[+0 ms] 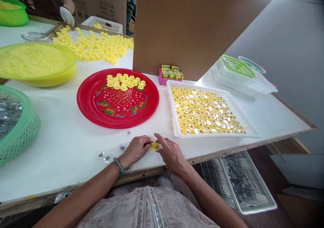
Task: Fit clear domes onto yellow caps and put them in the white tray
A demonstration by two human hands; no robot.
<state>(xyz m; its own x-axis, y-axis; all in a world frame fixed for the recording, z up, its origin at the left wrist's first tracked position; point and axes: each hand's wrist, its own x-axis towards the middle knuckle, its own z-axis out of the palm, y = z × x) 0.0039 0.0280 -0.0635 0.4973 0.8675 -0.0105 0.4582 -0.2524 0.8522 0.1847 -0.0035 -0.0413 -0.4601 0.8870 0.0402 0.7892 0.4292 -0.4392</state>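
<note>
A small yellow plastic cap (155,146) sits at the table's front edge, pinched between my left hand (136,149) and my right hand (172,153). A few clear round discs with dark centres (108,158) lie on the white table (63,163) just left of my left wrist, which wears a bead bracelet (118,165). Beyond my hands is a red round plate (83,99) bearing yellow caps. To the right, a white tray (174,120) holds rows of yellow caps with shiny centres.
A yellow basin (37,81) of yellow pieces and a green basket (25,128) of clear pieces stand at left. Loose caps spread across the far table, where a co-worker's gloved hand (67,16) works. A cardboard panel (187,28) rises behind the plate.
</note>
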